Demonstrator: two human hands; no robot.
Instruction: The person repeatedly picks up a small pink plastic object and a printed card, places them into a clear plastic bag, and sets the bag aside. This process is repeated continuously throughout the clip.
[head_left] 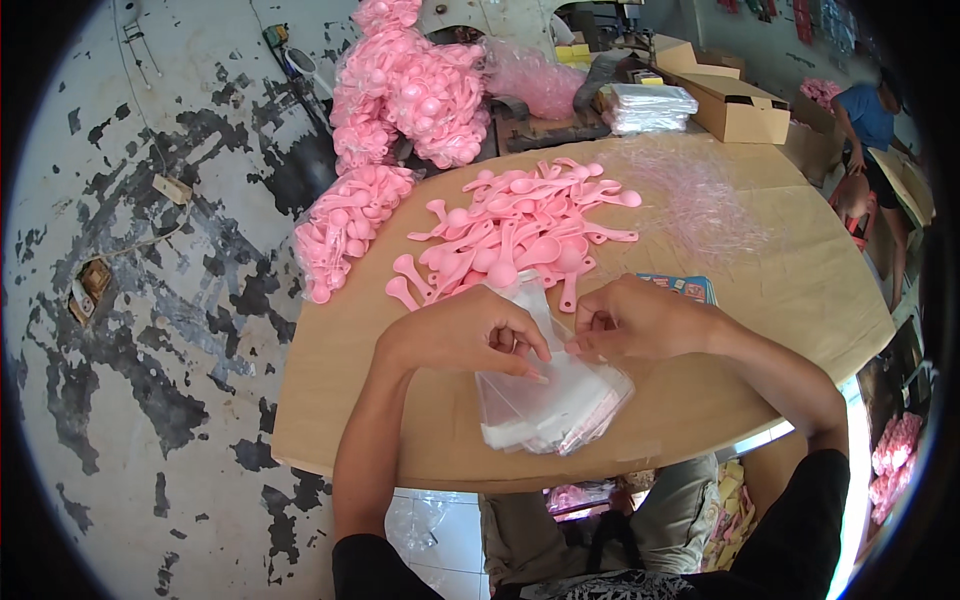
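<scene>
Glossy clear plastic bags (pixel 555 400), smooth pink plastic spoons (pixel 520 235), matt wooden tabletop (pixel 790 290), brown cardboard box (pixel 740 110)

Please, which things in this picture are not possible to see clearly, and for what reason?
- Left hand, head view: its fingertips curl down onto the stack of clear bags, so the grip is hidden.
- Right hand: the pinched item is too small to identify.
- Blue card: mostly behind the right hand.
- Pink spoons: they overlap, so no count.
- Person at the far right: bent and cut by the fisheye rim.
</scene>
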